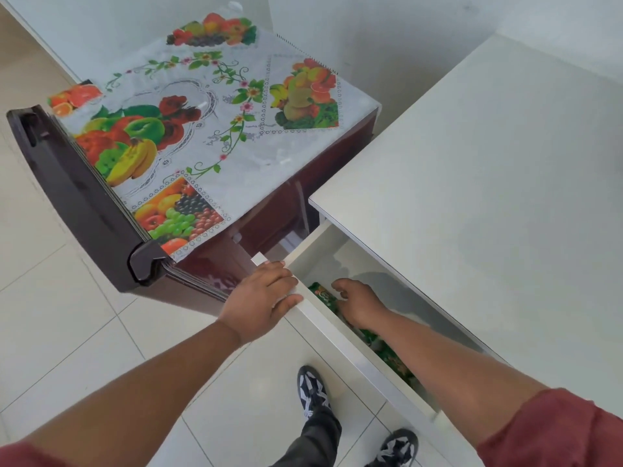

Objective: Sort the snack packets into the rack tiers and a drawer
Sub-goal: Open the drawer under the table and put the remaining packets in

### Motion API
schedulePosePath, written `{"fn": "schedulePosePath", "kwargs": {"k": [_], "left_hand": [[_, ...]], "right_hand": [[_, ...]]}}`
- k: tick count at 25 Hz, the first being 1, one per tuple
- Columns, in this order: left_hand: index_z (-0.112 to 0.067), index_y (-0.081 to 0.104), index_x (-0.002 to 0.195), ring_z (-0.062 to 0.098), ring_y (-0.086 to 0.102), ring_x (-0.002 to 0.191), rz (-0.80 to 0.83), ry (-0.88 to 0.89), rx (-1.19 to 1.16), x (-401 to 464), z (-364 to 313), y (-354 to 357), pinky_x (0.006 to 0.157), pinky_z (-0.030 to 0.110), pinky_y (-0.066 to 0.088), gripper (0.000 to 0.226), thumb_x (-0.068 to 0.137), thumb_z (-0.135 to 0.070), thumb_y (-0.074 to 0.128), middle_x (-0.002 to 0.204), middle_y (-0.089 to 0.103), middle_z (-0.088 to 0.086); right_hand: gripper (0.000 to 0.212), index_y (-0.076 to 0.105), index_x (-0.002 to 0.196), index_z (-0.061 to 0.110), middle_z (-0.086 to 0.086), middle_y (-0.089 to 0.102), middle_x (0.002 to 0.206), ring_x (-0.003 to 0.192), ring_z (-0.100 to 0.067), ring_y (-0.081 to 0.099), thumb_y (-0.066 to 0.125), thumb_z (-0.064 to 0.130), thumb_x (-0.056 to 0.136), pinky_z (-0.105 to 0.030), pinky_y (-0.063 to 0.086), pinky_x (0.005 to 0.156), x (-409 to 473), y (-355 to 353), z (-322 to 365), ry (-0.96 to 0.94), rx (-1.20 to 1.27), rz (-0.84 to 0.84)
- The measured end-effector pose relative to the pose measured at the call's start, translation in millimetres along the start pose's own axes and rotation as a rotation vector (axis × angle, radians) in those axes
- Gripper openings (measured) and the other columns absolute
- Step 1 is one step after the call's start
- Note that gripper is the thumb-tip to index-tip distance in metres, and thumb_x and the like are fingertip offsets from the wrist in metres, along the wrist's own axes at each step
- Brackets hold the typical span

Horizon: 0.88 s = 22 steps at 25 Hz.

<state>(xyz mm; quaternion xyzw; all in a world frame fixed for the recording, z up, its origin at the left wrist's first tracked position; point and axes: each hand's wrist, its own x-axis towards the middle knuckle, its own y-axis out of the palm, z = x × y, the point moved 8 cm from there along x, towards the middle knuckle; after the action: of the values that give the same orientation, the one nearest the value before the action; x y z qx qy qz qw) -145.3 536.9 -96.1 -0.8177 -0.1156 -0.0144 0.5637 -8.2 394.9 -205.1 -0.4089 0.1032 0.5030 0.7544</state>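
Note:
A white drawer (332, 326) under the white counter stands pulled open. Green snack packets (387, 352) with red and orange print lie in a row along its front inside wall. My left hand (261, 303) rests flat on the top edge of the drawer front, fingers spread over the rim. My right hand (359, 303) reaches down inside the drawer, fingers curled loosely over the far end of the packets (322, 293); whether it grips one I cannot tell. No rack is in view.
A dark maroon fridge (101, 210) with a fruit-print cover (202, 123) stands just left of the drawer. The white counter top (488, 197) overhangs the drawer's back. My two feet in black-and-white shoes (313, 390) stand on pale floor tiles (84, 332).

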Motion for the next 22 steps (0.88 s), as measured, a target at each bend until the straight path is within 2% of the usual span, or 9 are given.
{"fn": "schedulePosePath", "kwargs": {"k": [3,5,7,10,11,13,15,17,22], "left_hand": [[-0.011,0.072,0.112,0.032,0.057,0.127,0.064,-0.076,0.015,4,-5,-5,0.108,0.045,0.044,0.036,0.099,-0.04,0.056,0.116,0.07,0.005],[-0.012,0.071,0.117,0.033,0.053,0.133,0.143,-0.144,0.022,7,-13,-7,0.11,0.048,0.041,0.033,0.097,-0.036,0.061,0.123,0.069,0.004],[-0.019,0.065,0.13,0.029,0.046,0.139,0.241,-0.169,0.101,9,-25,-8,0.115,0.049,0.033,0.044,0.096,-0.047,0.06,0.138,0.061,0.003],[-0.03,0.036,0.153,0.024,0.021,0.152,0.371,-0.135,0.255,13,-54,-6,0.122,0.051,0.015,0.087,0.082,-0.077,0.054,0.164,0.027,0.001],[-0.033,0.025,0.156,0.023,0.011,0.154,0.399,-0.118,0.284,17,-62,-5,0.123,0.05,0.01,0.1,0.075,-0.082,0.056,0.168,0.015,0.0],[-0.036,0.005,0.159,0.023,-0.004,0.156,0.449,-0.066,0.355,26,-80,-2,0.124,0.048,0.004,0.119,0.067,-0.083,0.064,0.17,-0.003,0.0],[-0.038,-0.015,0.157,0.023,-0.013,0.155,0.494,-0.005,0.438,39,-95,4,0.124,0.047,0.001,0.135,0.063,-0.078,0.073,0.169,-0.016,-0.001],[-0.039,-0.029,0.152,0.024,-0.021,0.153,0.546,0.031,0.473,51,-102,9,0.123,0.048,-0.003,0.15,0.056,-0.072,0.082,0.166,-0.027,-0.001],[-0.034,-0.035,0.15,0.027,-0.034,0.148,0.619,0.156,0.501,81,-108,19,0.12,0.05,-0.011,0.17,0.036,-0.073,0.085,0.161,-0.039,0.001]], "right_hand": [[0.029,0.067,0.12,0.017,-0.004,0.072,0.116,0.102,-0.021,0.068,0.056,0.019,0.093,-0.037,0.056,0.089,-58,-26,12,-0.123,0.012,-0.034],[0.032,0.067,0.12,0.02,0.003,0.072,0.112,0.097,-0.014,0.067,0.057,0.031,0.091,-0.034,0.056,0.083,-104,-42,16,-0.213,-0.032,-0.068],[0.042,0.063,0.128,0.021,0.004,0.068,0.121,0.104,-0.016,0.064,0.056,0.041,0.092,-0.033,0.052,0.082,-142,-59,14,-0.314,-0.201,-0.16],[0.064,0.054,0.14,0.016,-0.004,0.052,0.145,0.127,-0.031,0.049,0.057,0.053,0.088,-0.047,0.046,0.098,-190,-87,-3,-0.379,-0.487,-0.412],[0.077,0.046,0.146,0.016,-0.007,0.041,0.155,0.138,-0.035,0.039,0.055,0.061,0.085,-0.052,0.039,0.104,-199,-94,-14,-0.325,-0.531,-0.453],[0.105,0.018,0.159,0.021,-0.01,0.005,0.17,0.154,-0.036,0.003,0.047,0.08,0.077,-0.057,0.018,0.116,-206,-103,-43,-0.165,-0.552,-0.423],[0.13,-0.008,0.161,0.025,-0.008,-0.023,0.168,0.152,-0.033,-0.027,0.04,0.095,0.063,-0.059,-0.002,0.12,-207,-104,-70,-0.028,-0.52,-0.353],[0.146,-0.021,0.157,0.026,-0.011,-0.036,0.163,0.146,-0.033,-0.04,0.039,0.104,0.049,-0.061,-0.014,0.117,-207,-101,-81,0.039,-0.514,-0.302],[0.167,-0.047,0.141,0.027,-0.014,-0.052,0.151,0.133,-0.037,-0.055,0.036,0.112,0.024,-0.069,-0.027,0.106,-198,-93,-81,0.135,-0.458,-0.216]]}}
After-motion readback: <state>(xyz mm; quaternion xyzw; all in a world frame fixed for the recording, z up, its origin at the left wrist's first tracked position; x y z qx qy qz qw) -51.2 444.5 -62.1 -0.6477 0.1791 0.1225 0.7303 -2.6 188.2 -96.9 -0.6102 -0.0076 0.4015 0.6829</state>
